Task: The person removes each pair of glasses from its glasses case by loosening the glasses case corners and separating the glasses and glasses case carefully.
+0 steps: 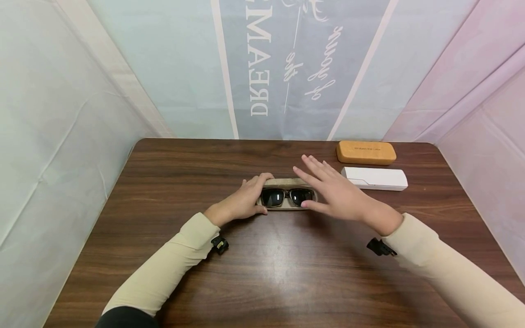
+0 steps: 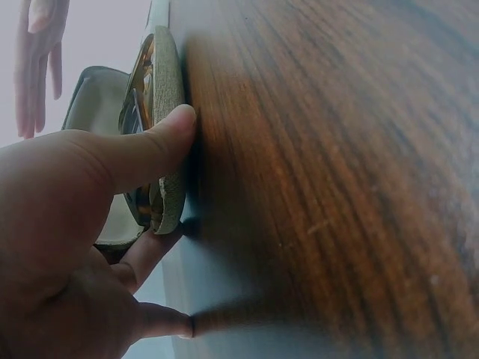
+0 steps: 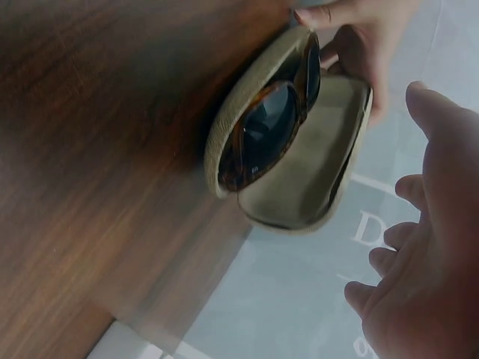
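A beige eyeglass case (image 1: 285, 182) lies with its lid up on the table. Inside its lower half sits a pair of dark-lensed sunglasses (image 1: 272, 197) with a brown tortoiseshell frame, seen close in the right wrist view. My left hand (image 1: 242, 200) grips the case by its left end, thumb on the near wall and fingers around the back. My right hand (image 1: 338, 193) is raised over the right end of the case, fingers extended and holding nothing. In the right wrist view, the pale inside of the lid (image 3: 299, 179) shows.
At the back right of the brown wooden table (image 1: 197, 159) lies an orange-tan case (image 1: 366, 153). A white oblong box (image 1: 379, 178) lies just in front of it, beyond my right hand. Fabric curtains (image 1: 180, 68) hang behind the table and at both sides.
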`<state>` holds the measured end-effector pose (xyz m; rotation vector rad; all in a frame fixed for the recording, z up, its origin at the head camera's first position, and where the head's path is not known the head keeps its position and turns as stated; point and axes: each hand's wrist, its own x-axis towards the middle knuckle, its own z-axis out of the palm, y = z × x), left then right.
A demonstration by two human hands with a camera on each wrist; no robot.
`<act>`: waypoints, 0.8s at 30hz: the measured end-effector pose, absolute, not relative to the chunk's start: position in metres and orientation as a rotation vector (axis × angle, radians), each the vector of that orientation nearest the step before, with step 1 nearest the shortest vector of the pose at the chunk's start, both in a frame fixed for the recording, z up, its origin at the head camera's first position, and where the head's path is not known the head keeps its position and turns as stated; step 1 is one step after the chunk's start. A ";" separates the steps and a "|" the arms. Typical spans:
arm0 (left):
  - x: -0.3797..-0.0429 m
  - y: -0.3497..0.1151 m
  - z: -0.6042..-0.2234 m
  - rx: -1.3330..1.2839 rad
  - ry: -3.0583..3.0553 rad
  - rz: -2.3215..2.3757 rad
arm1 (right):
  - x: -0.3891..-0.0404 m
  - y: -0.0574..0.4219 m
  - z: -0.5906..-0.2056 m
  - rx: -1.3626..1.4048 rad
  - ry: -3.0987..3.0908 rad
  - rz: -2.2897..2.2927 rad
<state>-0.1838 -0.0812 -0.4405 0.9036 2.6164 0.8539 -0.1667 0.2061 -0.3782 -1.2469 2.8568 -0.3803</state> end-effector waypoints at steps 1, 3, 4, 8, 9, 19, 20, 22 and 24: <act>-0.184 -0.081 -0.440 0.905 2.616 0.855 | -0.165 0.206 -0.379 -1.252 2.852 -0.375; -0.184 -0.081 -0.440 0.907 2.617 0.858 | -0.162 0.205 -0.381 -1.268 2.840 -0.369; -0.184 -0.081 -0.440 0.907 2.618 0.857 | -0.161 0.204 -0.381 -1.277 2.834 -0.362; -0.184 -0.081 -0.440 0.911 2.633 0.856 | -0.156 0.202 -0.384 -1.326 2.804 -0.325; -0.185 -0.080 -0.440 0.912 2.636 0.856 | -0.155 0.202 -0.385 -1.339 2.794 -0.319; -0.185 -0.081 -0.441 0.910 2.638 0.865 | -0.147 0.198 -0.394 -1.479 2.728 -0.356; -0.185 -0.081 -0.441 0.911 2.636 0.866 | -0.146 0.198 -0.395 -1.489 2.729 -0.372; -0.185 -0.081 -0.441 0.909 2.631 0.866 | -0.146 0.197 -0.396 -1.528 2.737 -0.409; -0.185 -0.081 -0.441 0.906 2.629 0.867 | -0.147 0.197 -0.398 -1.577 2.745 -0.458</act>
